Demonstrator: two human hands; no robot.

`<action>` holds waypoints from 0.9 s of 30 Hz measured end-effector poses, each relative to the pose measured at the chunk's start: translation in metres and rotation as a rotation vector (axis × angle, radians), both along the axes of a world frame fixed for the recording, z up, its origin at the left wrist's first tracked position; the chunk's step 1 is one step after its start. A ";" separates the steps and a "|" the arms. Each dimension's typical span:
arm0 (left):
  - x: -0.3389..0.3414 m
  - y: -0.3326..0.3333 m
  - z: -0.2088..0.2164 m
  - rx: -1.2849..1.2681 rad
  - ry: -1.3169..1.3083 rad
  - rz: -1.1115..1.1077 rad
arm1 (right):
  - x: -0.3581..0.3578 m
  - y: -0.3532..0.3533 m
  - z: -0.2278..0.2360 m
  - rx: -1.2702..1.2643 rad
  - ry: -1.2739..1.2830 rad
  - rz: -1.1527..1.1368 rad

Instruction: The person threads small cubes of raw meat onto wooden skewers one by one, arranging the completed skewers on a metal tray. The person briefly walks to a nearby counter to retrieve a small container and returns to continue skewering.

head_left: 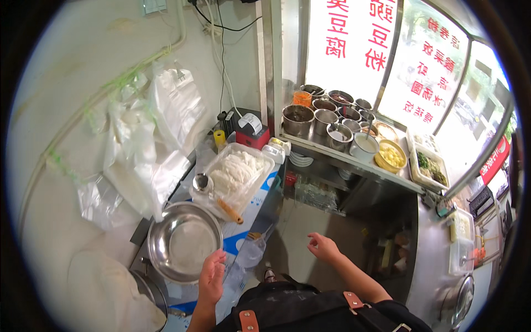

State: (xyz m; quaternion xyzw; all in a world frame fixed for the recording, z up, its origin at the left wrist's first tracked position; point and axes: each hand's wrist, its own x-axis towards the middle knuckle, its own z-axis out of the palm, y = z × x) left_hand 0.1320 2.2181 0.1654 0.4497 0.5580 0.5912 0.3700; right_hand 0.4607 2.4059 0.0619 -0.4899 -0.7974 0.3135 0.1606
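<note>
My left hand [212, 275] is raised at the right rim of a wide stainless steel basin [166, 238], fingers loosely extended and nothing visible in them. Whether it touches the rim I cannot tell. My right hand [325, 247] hovers over the floor between the two counters, fingers loosely bent and apart, holding nothing. Beyond the basin stands a clear plastic tub [265, 166] of white, strip-like food [238, 172]. A round metal scoop or ladle [203, 183] lies at its near left, and a wooden handle [229, 211] sticks out at its near edge.
Several metal pots of sauces [298, 119], a yellow bowl of cubes [390, 155] and a tray of greens [431, 166] line the window counter. Clear plastic bags [130, 138] hang on the left wall. A red printer [253, 135] stands behind the tub; a lidded pot [458, 301] sits lower right.
</note>
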 end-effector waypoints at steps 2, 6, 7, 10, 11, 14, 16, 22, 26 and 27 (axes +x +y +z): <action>-0.003 0.040 0.003 0.021 -0.016 -0.002 | 0.005 0.026 -0.003 -0.036 -0.026 -0.084; -0.009 0.091 0.011 -0.011 -0.009 0.041 | 0.009 0.096 0.001 -0.031 0.022 -0.164; -0.009 0.098 0.011 -0.043 -0.019 0.107 | 0.004 0.118 0.000 -0.014 0.042 -0.157; 0.001 0.116 0.016 -0.120 -0.057 0.320 | -0.028 0.201 0.009 0.027 0.075 -0.057; 0.007 0.121 0.018 -0.140 -0.058 0.397 | -0.046 0.229 0.010 0.042 0.106 -0.015; 0.036 0.143 0.027 -0.208 -0.086 0.634 | -0.104 0.315 0.024 0.050 0.268 0.077; 0.054 0.156 0.035 -0.273 -0.049 0.724 | -0.136 0.362 0.036 0.020 0.394 0.085; 0.097 0.186 0.043 -0.345 0.010 0.860 | -0.214 0.464 0.044 0.074 0.564 0.190; 0.117 0.198 0.046 -0.365 0.013 0.949 | -0.259 0.494 0.044 0.018 0.527 0.237; 0.121 0.199 0.048 -0.372 0.022 0.963 | -0.267 0.500 0.048 -0.071 0.545 0.259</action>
